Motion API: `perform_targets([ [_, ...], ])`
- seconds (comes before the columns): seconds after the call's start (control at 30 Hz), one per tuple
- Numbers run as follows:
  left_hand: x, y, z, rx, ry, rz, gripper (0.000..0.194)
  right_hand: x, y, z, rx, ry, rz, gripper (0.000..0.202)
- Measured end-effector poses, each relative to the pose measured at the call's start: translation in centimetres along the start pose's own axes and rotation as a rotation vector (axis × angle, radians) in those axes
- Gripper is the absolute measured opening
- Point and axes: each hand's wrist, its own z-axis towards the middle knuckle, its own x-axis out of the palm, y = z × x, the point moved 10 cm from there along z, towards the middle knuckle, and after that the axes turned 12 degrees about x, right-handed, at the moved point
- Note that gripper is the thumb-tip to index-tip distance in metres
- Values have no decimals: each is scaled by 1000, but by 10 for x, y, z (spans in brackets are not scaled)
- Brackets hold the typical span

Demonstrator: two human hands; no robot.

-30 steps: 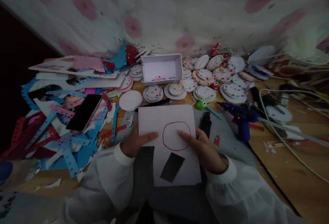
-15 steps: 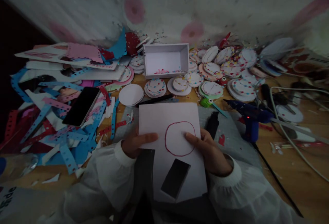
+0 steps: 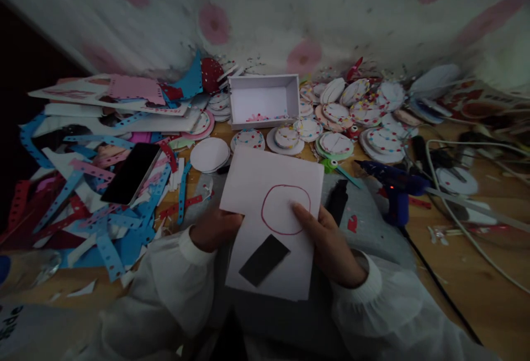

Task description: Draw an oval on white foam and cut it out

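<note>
A white sheet [image 3: 273,168] with a red circle drawn on it is held up over the grey mat, tilted a little. A dark rectangle [image 3: 265,260] shows on its lower part. My right hand [image 3: 331,242] grips the right edge, thumb on top inside the circle, its other fingers hidden beneath. At the left edge, beside a notch in the sheet, my left hand [image 3: 215,228] is closed on the paper. A marker-like black object [image 3: 337,201] lies on the mat right of the sheet.
Coloured paper strips [image 3: 107,212] and a phone [image 3: 131,173] cover the left side. Behind stand an open white box [image 3: 265,99] and decorated discs [image 3: 381,143]. A blue glue gun [image 3: 395,184] with a lit red light and cables are at right.
The sheet has turned clockwise, its lower end swinging left and upward. My left hand's thumb has moved off the paper's face to its edge. My right hand still holds it.
</note>
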Motion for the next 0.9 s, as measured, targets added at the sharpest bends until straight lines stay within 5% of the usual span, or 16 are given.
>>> perform_targets([
  [0.17,1,-2,-5,-80,-62,-33,66,16,-4,-6,82,196,-187,34],
  [0.4,-3,0,-6,-54,-84,115,68,24,-1,-10,27,243,-468,31],
  [0.9,11,14,-15,-189,-10,10,65,43,8,-25,-84,398,-443,29],
])
